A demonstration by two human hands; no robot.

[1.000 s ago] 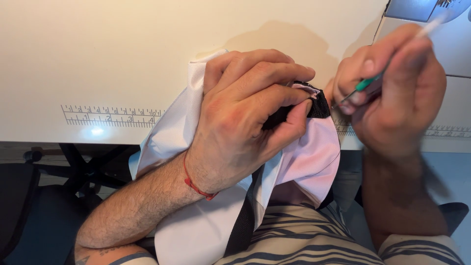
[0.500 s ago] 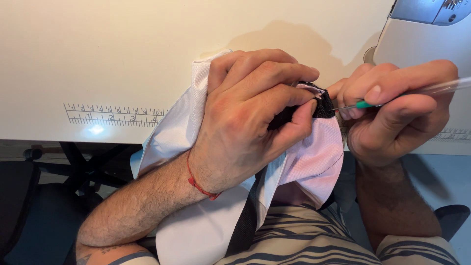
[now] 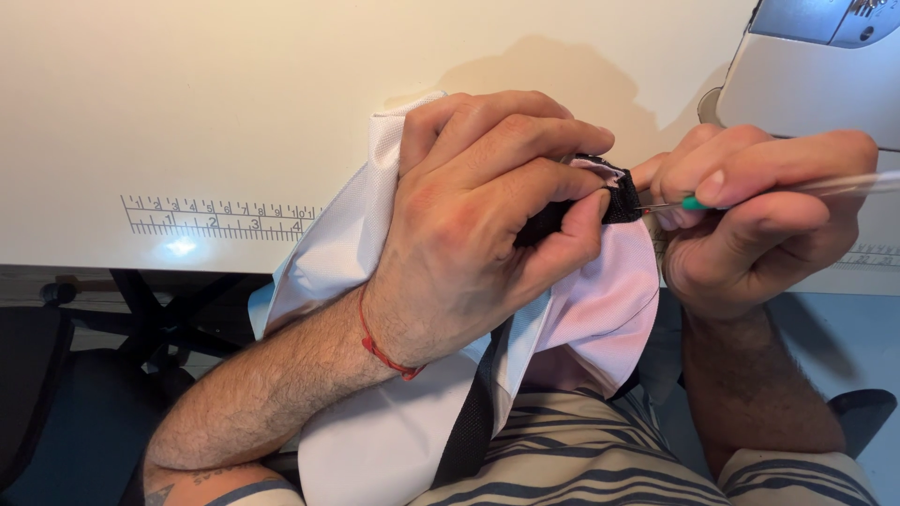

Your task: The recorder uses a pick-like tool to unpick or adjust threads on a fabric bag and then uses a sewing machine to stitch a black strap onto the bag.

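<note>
Left hand (image 3: pixel 469 234) clamps white fabric (image 3: pixel 375 431) and black strap (image 3: pixel 614 201) at counter (image 3: pixel 234 112) front edge. Right hand (image 3: pixel 750 215) pinches seam ripper (image 3: pixel 694 201), tip at strap. Best: keep seam taut, blade shallow, cut threads only.

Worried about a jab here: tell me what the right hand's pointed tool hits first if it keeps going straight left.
Likely the black strap pinched by the left hand; the tool in the right hand points at it.

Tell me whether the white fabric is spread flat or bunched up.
Bunched: the white fabric is gathered in the left hand and drapes off the table edge.
</note>
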